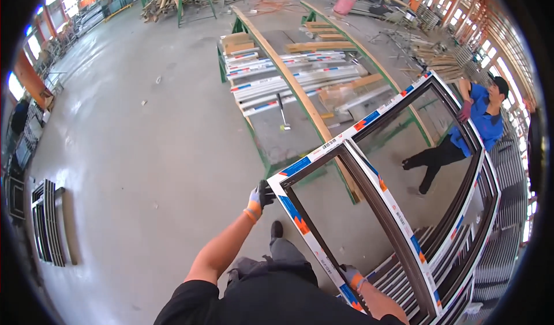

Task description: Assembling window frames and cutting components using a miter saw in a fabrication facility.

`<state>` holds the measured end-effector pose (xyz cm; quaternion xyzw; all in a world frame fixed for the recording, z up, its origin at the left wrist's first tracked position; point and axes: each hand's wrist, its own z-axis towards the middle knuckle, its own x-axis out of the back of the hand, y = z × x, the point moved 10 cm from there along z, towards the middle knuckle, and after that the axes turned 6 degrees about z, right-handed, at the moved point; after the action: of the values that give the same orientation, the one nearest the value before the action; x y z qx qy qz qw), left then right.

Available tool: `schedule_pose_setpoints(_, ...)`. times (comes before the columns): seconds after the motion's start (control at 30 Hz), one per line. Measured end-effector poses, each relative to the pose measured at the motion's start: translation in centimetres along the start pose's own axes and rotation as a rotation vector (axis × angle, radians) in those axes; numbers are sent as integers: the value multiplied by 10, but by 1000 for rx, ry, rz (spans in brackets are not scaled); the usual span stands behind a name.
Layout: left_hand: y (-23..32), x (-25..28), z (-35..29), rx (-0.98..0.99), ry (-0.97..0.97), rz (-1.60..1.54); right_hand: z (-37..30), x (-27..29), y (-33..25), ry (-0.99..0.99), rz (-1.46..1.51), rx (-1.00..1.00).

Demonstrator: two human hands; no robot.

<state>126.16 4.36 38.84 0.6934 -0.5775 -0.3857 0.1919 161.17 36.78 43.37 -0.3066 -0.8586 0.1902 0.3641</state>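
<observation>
A large window frame (399,218), dark inside and wrapped in white film with blue and orange marks, stands tilted before me on the right. At its near upper corner my gloved left hand (263,198) is closed on the edge. Lower down, my gloved right hand (351,275) grips the near side bar, its fingers partly hidden by the bar. A co-worker (486,114) in a blue shirt and dark cap is at the far end, with one red-gloved hand (464,111) on the frame.
Beyond the frame, long wooden beams (283,71) lie on green trestles (259,143). Between them are white wrapped profiles (277,85) and a hammer-like tool (283,111). Stacked dark frames (392,273) stand at lower right; a bundle of profiles (49,224) rests on the left floor.
</observation>
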Motion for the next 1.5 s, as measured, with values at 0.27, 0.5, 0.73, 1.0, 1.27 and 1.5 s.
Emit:
schedule_pose_setpoints(0.27,59,376,30,-59,512,452,228,97,-143,30,59,-121)
schedule_pose_setpoints(0.5,87,657,-5,422,674,536,442,149,-204,56,20,5)
schedule_pose_setpoints(0.73,336,742,138,343,834,291,633,201,-204,2,531,-213)
schedule_pose_setpoints(1.0,582,690,326,-137,726,421,841,304,-486,168,291,-165)
schedule_pose_setpoints(1.27,576,677,455,235,540,546,982,335,-601,130,226,-148)
schedule_pose_setpoints(1.5,668,736,572,57,478,631,1021,324,-617,189,211,-308)
